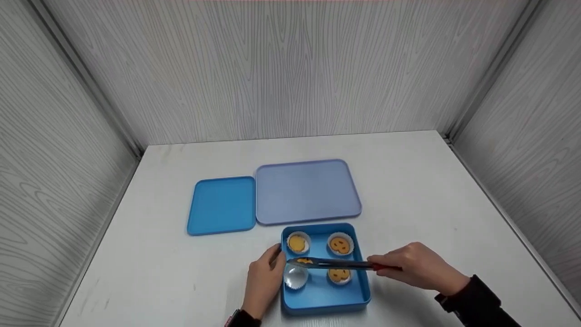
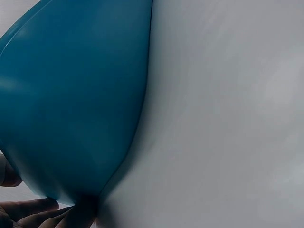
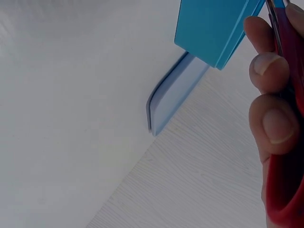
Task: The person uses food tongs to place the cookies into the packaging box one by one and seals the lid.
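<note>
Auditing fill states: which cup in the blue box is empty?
The near-left cup, beside the left hand: its bare inside shows, whereas the far-left cup, far-right cup and near-right cup are filled.

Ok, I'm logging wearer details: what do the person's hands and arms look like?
The left hand and right hand are ungloved. The right sleeve is black; a black cuff shows on the left, beside a small reddish patch I can't identify.

Head view downward, wrist views close
</note>
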